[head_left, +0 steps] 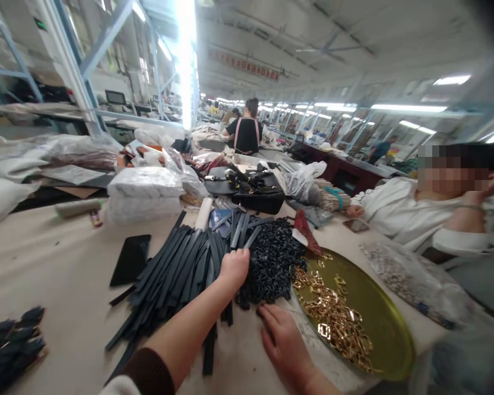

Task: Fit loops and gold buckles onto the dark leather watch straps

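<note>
My left hand [234,267] is closed at the right side of a fan of dark flat strips [177,269], its fingers wrapped round a strip that shows above it. Beside it lies a heap of small black loops [274,252]. At the near edge of that heap rests my right hand [282,337], its fingertips bent together around something too small to make out. A round gold tray [389,329] stands to the right, with many shiny gold buckles [337,323] spread over its left part.
A black phone [130,260] lies left of the strips, and dark pieces [14,340] at the far left. Bags and black handbags [255,189] fill the back. A person in white [399,208] sits at the right, behind a plastic bag [411,280] of small parts.
</note>
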Motion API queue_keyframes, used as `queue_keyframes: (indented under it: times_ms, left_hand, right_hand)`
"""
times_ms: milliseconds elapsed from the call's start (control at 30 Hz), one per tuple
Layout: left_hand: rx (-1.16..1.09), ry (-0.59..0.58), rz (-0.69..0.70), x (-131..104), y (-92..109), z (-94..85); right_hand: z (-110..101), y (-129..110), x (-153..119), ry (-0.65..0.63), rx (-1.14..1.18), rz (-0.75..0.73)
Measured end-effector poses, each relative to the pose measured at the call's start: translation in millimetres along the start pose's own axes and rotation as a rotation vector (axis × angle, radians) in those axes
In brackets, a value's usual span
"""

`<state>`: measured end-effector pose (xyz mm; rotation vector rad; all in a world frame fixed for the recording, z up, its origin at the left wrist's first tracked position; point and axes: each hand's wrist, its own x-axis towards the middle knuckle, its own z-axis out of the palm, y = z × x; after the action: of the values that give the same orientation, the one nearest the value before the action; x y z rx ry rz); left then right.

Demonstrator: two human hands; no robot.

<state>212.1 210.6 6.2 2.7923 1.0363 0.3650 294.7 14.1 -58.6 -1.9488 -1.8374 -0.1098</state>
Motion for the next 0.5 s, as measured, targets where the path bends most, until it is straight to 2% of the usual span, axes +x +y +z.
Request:
queue_keyframes:
  times_ms: [100,167,200,267,333,400,500]
  left_hand:
    - [-0.012,0.037,-0.021,9,-5,5.0]
    - [-0.038,0.064,-0.014,13,-11,8.7]
    - [-0.056,0.077,-0.015,16,-14,10.0]
    - [-0.102,0.111,-0.041,23,-16,8.9]
    - [-0.151,0.147,-0.069,27,-14,0.5]
    - [-0.266,0.182,-0.074,21,-7,-14.0]
    - [-0.553,0.181,-0.04,-14,5,-36.2]
  right_hand:
    - [9,6,2,0.073,-0.041,-0.042]
    - [23,15,4,0.215,-0.076,-0.115]
    - [31,21,5,0.271,-0.093,-0.119]
    - [44,30,8,0.297,-0.117,-0.084]
    - [48,31,8,0.327,-0.104,-0.08]
    - [43,27,5,0.378,-0.033,-0.093]
    - [23,15,-3,0.42,0.198,-0.017]
